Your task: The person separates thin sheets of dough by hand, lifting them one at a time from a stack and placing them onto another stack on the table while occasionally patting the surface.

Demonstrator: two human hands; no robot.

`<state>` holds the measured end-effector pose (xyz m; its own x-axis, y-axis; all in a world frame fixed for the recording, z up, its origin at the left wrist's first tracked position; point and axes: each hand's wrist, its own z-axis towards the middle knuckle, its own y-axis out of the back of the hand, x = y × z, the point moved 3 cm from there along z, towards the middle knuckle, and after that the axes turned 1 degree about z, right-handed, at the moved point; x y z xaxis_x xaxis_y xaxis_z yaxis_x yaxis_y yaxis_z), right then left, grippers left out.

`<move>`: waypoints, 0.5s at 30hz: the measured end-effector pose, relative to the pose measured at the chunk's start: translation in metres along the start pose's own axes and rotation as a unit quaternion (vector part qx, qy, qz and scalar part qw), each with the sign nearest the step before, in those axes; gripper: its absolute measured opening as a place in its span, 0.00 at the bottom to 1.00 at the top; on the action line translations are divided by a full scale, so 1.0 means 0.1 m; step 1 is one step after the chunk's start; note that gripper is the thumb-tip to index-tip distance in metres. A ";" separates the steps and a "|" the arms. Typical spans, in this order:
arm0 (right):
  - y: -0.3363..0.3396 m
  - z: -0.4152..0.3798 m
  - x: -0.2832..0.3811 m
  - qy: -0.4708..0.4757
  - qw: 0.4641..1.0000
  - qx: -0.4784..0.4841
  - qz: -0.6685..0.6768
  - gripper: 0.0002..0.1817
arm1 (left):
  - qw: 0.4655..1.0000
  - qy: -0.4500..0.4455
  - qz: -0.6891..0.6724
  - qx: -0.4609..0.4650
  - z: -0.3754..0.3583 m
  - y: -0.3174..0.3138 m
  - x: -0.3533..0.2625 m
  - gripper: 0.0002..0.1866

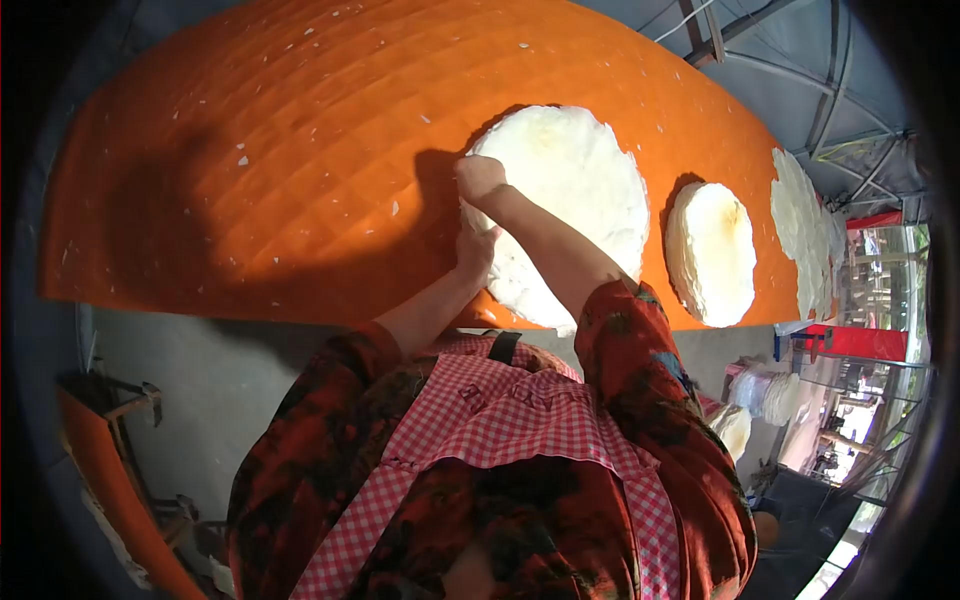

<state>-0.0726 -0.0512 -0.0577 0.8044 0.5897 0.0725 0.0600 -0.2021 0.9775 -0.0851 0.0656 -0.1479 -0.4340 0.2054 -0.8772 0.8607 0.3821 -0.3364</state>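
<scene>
A large round stack of thin white sheets [575, 190] with ragged edges lies on an orange quilted table cover. At its left rim, my right hand [482, 178] is closed, its forearm crossing over the stack; fingers press at the edge. Just below, nearer my body, my left hand [478, 250] grips the same rim with the thumb towards the top, and its fingers are partly hidden. Farther right sits a smaller, thick round white stack [712, 255], touched by neither hand.
The orange cover [330, 120] carries scattered white flakes and my shadow on the left. Flat white sheets [803, 235] overlap the table's right end. The table's near edge runs in front of my checked apron [520, 400]. White bundles [765, 393] stand lower right, beyond the table.
</scene>
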 end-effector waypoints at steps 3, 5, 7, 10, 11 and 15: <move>-0.02 0.40 -0.16 -0.005 0.998 -0.048 0.039 0.12 | 0.998 0.048 0.040 0.006 -0.15 -0.02 -0.21 0.38; 0.31 0.57 -0.47 -0.089 0.925 -0.017 0.368 0.11 | 0.997 0.046 0.063 0.002 -0.06 -0.01 -0.05 0.38; 0.67 0.58 -0.43 -0.036 0.898 -0.056 0.435 0.10 | 0.997 0.055 0.052 0.006 0.01 0.01 0.11 0.38; 1.12 0.38 -0.14 -0.037 0.828 0.034 0.559 0.11 | 0.998 0.038 0.041 0.011 -0.04 -0.01 -0.03 0.40; 1.18 0.29 0.01 0.037 0.877 0.099 0.470 0.10 | 0.999 0.030 0.038 0.013 -0.08 -0.01 -0.10 0.41; 1.36 0.04 0.26 0.077 0.900 0.185 0.388 0.07 | 0.997 0.074 -0.003 0.024 -0.04 -0.01 0.00 0.26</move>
<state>-0.0411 -0.0669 0.0762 0.5989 0.2550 0.7591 -0.2677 -0.8297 0.4898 -0.0867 0.0687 -0.1462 -0.4712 0.3358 -0.8156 0.8681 0.3402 -0.3614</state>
